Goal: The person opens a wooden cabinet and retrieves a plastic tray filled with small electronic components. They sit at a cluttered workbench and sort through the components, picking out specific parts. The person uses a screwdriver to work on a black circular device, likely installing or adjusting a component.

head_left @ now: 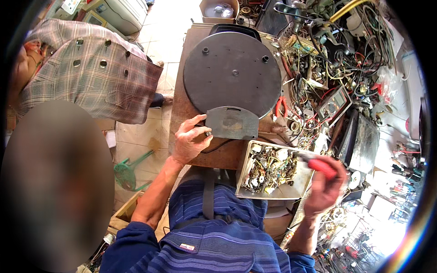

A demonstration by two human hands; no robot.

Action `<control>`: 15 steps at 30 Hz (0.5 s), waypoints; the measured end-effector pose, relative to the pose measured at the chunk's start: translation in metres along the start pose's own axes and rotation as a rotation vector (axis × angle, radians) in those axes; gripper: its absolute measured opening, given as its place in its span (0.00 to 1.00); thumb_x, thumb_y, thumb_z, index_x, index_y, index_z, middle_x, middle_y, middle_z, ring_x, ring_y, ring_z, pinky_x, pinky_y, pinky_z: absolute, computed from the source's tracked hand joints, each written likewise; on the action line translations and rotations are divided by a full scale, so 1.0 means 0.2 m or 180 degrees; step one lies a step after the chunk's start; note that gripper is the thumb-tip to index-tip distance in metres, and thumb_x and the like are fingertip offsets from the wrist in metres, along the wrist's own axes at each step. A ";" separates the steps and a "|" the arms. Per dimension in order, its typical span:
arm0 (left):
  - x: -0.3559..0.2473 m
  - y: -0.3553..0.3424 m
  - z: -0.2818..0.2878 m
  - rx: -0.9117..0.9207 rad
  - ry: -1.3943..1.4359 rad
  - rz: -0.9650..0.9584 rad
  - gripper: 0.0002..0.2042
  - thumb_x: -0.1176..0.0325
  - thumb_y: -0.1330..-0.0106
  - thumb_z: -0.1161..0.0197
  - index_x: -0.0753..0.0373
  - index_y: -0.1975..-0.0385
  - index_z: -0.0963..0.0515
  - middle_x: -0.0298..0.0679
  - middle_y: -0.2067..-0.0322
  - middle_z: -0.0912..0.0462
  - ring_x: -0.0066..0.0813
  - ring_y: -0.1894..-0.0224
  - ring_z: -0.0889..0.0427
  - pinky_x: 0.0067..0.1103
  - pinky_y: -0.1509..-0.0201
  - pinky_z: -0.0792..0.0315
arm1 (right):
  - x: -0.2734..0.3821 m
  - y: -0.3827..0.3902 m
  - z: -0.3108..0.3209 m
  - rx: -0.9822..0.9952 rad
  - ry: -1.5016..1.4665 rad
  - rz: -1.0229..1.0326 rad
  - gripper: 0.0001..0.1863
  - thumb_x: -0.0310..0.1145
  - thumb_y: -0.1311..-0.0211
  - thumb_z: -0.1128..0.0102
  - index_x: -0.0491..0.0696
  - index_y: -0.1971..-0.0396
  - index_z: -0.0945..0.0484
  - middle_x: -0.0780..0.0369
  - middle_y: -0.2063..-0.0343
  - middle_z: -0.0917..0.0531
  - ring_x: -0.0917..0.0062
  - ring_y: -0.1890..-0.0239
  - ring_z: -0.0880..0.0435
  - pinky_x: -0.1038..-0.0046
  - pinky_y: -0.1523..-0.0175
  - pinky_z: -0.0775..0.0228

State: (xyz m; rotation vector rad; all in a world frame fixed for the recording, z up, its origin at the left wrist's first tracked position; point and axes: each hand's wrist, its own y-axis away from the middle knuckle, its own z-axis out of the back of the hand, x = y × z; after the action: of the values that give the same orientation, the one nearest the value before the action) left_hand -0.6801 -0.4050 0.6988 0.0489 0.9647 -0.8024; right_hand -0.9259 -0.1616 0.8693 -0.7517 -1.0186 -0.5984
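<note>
Resting left hand [190, 139] on grey appliance base [232, 75], right hand [325, 184] grips red-handled screwdriver [318, 164].

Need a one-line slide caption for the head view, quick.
Left hand steadies an upturned round appliance base; right hand holds a red-handled screwdriver over a parts tray.

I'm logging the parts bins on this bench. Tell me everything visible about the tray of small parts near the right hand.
The tray is a shallow, rectangular, off-white container, plastic by its look, worn and grubby. It sits tilted at the workbench's near edge, right of the grey cover plate. Small electronic bits and wires fill its far half; the near part is bare. The right hand, gripping a red-handled tool, hovers at its right rim; contact is unclear.
</note>
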 end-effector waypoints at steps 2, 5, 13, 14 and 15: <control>0.01 0.00 0.00 -0.0070 0.0046 -0.0073 0.14 0.76 0.50 0.19 0.59 0.63 0.11 0.45 0.42 0.14 0.43 0.43 0.14 0.32 0.41 0.19 | 0.08 0.00 -0.26 0.0686 0.0249 0.0315 0.22 0.17 0.33 0.38 0.41 0.40 0.28 0.51 0.46 0.16 0.66 0.46 0.14 0.65 0.39 0.21; 0.04 0.00 -0.01 -0.0175 0.0200 -0.0109 0.12 0.72 0.50 0.19 0.59 0.64 0.11 0.43 0.43 0.13 0.42 0.46 0.14 0.34 0.40 0.23 | 0.13 -0.02 -0.54 0.1185 0.0472 0.0349 0.24 0.19 0.35 0.33 0.42 0.41 0.28 0.53 0.51 0.13 0.66 0.52 0.10 0.66 0.45 0.19; 0.05 0.00 0.02 -0.0183 0.0522 -0.0001 0.15 0.76 0.53 0.19 0.59 0.64 0.11 0.43 0.42 0.14 0.43 0.48 0.14 0.35 0.41 0.23 | 0.16 -0.01 -0.77 0.1354 0.0729 0.0148 0.22 0.22 0.33 0.33 0.42 0.41 0.28 0.53 0.54 0.12 0.66 0.55 0.09 0.67 0.47 0.18; 0.06 0.00 0.02 -0.0199 0.0544 -0.0005 0.14 0.75 0.53 0.19 0.59 0.64 0.11 0.43 0.42 0.14 0.43 0.48 0.14 0.35 0.41 0.23 | 0.16 -0.01 -0.79 0.1359 0.0753 0.0086 0.22 0.23 0.33 0.34 0.42 0.41 0.28 0.53 0.54 0.12 0.66 0.55 0.09 0.67 0.47 0.18; 0.06 0.00 0.02 -0.0213 0.0565 -0.0009 0.14 0.75 0.53 0.18 0.59 0.65 0.11 0.42 0.43 0.14 0.42 0.49 0.14 0.35 0.42 0.23 | 0.16 -0.01 -0.80 0.1344 0.0816 0.0065 0.21 0.23 0.32 0.34 0.43 0.41 0.28 0.54 0.55 0.12 0.67 0.55 0.10 0.67 0.47 0.19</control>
State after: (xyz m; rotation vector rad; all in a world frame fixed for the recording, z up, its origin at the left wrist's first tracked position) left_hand -0.6736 -0.4140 0.6917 0.0617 1.1590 -0.7769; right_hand -0.8306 -0.2925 0.8475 -0.3034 -0.8585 -0.4282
